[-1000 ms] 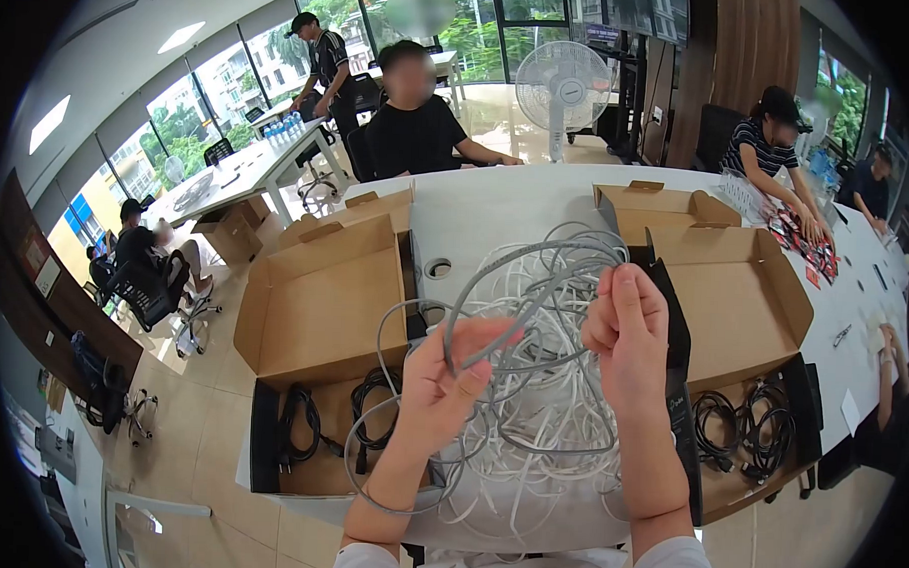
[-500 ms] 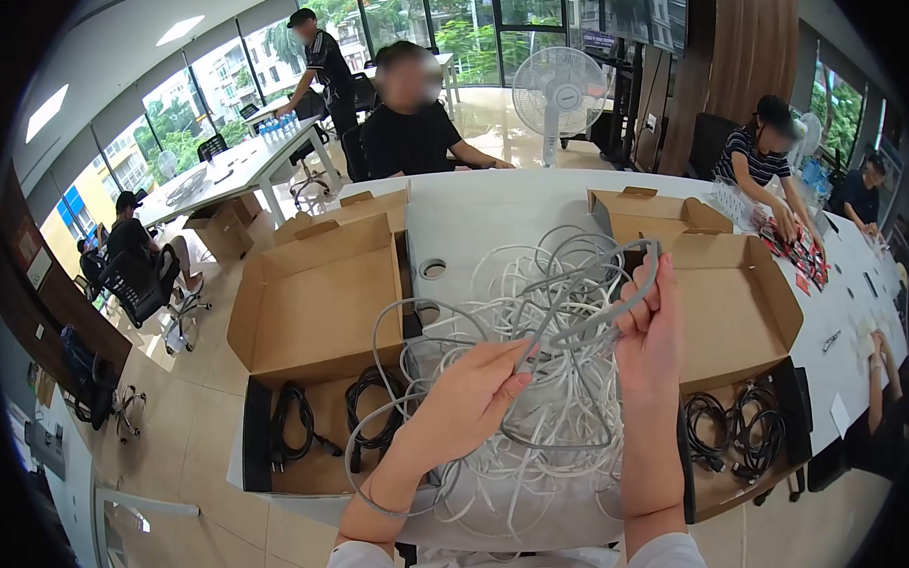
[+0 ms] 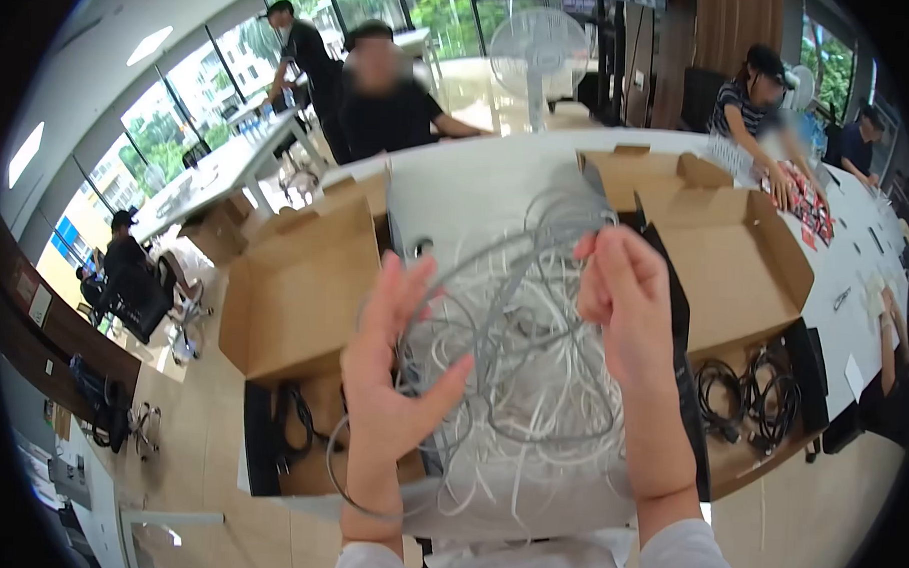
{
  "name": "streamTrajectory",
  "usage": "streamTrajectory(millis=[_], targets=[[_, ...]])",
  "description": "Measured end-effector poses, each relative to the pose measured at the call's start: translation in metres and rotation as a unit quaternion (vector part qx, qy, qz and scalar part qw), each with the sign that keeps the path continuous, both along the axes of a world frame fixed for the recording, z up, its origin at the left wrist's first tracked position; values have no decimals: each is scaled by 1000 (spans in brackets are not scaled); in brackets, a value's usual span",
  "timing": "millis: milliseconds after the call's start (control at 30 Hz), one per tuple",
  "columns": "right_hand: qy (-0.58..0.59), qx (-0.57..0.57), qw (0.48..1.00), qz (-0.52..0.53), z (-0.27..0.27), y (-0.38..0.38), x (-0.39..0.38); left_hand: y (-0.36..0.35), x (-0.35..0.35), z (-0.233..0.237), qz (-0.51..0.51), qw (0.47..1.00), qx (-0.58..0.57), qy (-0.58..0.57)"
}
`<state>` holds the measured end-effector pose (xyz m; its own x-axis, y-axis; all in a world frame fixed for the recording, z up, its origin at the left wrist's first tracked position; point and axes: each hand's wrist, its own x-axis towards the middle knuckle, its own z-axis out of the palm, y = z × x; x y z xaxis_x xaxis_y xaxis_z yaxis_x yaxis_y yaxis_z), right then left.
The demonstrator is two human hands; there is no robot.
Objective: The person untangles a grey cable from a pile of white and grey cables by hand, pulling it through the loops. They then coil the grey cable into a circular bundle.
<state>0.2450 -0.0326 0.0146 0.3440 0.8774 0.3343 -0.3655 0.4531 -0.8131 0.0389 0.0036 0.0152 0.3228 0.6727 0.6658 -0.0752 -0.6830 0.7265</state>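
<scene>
My left hand [image 3: 397, 367] is open, thumb and fingers spread, left of a grey cable [image 3: 485, 360]. One strand of that cable curves past my left wrist. Closed in a fist, my right hand [image 3: 622, 295] grips the grey cable at its upper right, where loops run off toward the middle. Beneath both hands lies a tangled heap of white cables [image 3: 540, 412] on the white table [image 3: 478, 190]. The ends of the grey cable are lost in the tangle, and motion smears parts of it.
Open cardboard boxes flank the heap: a left box [image 3: 304, 279] and a right box [image 3: 730, 269], each with coiled black cables [image 3: 771, 405] inside. Across the table sits a person [image 3: 385, 116] near a white fan [image 3: 538, 57]. At right, another person [image 3: 746, 109] handles red packets [image 3: 803, 201].
My left hand has let go of the grey cable, opened and moved left and up. My right hand still holds its part, slightly lower and further left. The whole view has shifted a little.
</scene>
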Motion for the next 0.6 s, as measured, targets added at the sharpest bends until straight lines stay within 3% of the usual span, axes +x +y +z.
streamTrajectory(millis=[33, 133, 233, 333, 433, 533, 600], targets=[[-21, -13, 1000, 3, 1, 0, 1, -1, -2, 0, -8, 999, -9, 33], [-53, -22, 998, -13, 4, -2, 2, -3, -1, -3, -176, 963, -203, 10], [-63, -28, 998, 2, 6, -7, 4, 7, -7, -10, -275, 932, -217, 94], [55, 21, 998, 19, 0, -6, 0, 13, -1, -17, -284, 940, -161, 102], [156, 32, 986, 51, -5, -1, -6, 9, 6, -23, -261, 925, -274, -42], [225, 2, 965, 138, -12, 0, -15, 1, 7, -14, -250, 907, -301, -152], [202, -37, 967, 151, -11, 3, -23, 3, 0, -15, -259, 877, -331, -231]])
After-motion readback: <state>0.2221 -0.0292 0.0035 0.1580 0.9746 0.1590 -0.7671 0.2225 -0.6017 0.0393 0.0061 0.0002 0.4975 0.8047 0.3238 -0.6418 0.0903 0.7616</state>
